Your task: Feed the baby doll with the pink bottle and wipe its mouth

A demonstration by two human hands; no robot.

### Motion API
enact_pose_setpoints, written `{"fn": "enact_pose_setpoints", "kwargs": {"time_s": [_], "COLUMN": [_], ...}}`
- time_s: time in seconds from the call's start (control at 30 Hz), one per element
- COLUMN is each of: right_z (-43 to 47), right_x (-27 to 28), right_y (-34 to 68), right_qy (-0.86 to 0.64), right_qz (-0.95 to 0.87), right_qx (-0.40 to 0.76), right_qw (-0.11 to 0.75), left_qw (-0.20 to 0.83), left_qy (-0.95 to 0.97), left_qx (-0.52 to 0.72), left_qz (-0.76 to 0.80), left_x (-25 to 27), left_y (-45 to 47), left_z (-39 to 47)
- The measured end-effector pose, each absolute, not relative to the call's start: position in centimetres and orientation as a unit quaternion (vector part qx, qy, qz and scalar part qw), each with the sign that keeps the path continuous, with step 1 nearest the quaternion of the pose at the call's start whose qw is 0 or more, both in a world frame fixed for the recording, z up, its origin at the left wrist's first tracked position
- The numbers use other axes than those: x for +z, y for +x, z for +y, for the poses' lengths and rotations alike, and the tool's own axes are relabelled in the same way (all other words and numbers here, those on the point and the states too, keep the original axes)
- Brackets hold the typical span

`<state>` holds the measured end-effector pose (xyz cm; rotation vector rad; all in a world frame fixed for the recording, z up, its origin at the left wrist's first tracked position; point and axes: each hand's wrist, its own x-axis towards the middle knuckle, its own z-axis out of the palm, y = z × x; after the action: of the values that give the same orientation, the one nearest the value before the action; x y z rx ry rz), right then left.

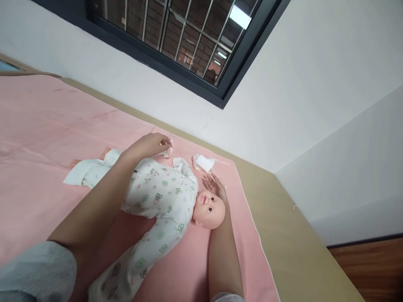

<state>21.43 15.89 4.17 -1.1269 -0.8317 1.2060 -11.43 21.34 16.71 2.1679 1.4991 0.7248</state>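
Note:
A baby doll point(157, 197) in white pyjamas printed with green bears lies on its back, its bald head point(209, 209) to the right. One of its sleeves stretches toward me. My left arm passes over the doll's legs and lower body. Beyond its body, my left hand point(154, 144) curls its fingers around a small, clear, pinkish thing point(167, 152), too unclear to name. My right hand point(215, 184) lies palm up beside the far side of the doll's head, fingers apart and nothing in them. The head partly covers my right wrist.
A pink sheet point(40, 138) covers much of the tan tabletop point(277, 218). Near the sheet's far edge sits a small clear packet with a white label point(204, 162). Behind the table are a white wall point(245, 134) and a dark-framed, barred window point(189, 33).

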Motion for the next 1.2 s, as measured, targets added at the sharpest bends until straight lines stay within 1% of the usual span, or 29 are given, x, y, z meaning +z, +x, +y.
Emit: {"fn": "enact_pose_setpoints", "kwargs": {"time_s": [0.13,0.33,0.5,0.63,0.87,1.0,1.07,1.13,1.2], "right_z": [17.8,18.7,19.2,19.4,19.5,19.1,18.9,18.8,18.6], "right_x": [2.6,1.4,1.1,0.8,0.9,1.3,1.7,2.1,2.6], "right_y": [23.1,23.9,24.0,24.1,23.9,23.8,23.8,23.8,24.0], "right_qy": [-0.447,-0.449,-0.452,-0.447,-0.464,-0.452,-0.456,-0.471,-0.486], "right_qz": [-0.33,-0.3,-0.284,-0.312,-0.325,-0.347,-0.36,-0.384,-0.426], "right_qx": [0.568,0.576,0.58,0.578,0.575,0.577,0.561,0.506,0.415], "right_qw": [0.607,0.613,0.615,0.607,0.59,0.585,0.59,0.613,0.641], "left_qw": [0.208,0.209,0.195,0.175,0.212,0.206,0.172,0.14,0.142], "left_qy": [0.798,0.841,0.881,0.891,0.883,0.841,0.8,0.752,0.709], "left_qx": [0.224,0.183,0.175,0.184,0.188,0.247,0.288,0.305,0.298], "left_qz": [0.52,0.465,0.393,0.378,0.374,0.434,0.496,0.567,0.624], "left_x": [16.8,16.5,16.5,16.7,16.2,15.8,15.3,14.4,13.3], "left_y": [-9.3,-6.0,-3.5,-2.6,-2.7,-4.0,-5.3,-7.1,-8.9], "left_z": [20.5,18.9,16.5,15.1,15.7,18.5,21.0,23.8,26.3]}}
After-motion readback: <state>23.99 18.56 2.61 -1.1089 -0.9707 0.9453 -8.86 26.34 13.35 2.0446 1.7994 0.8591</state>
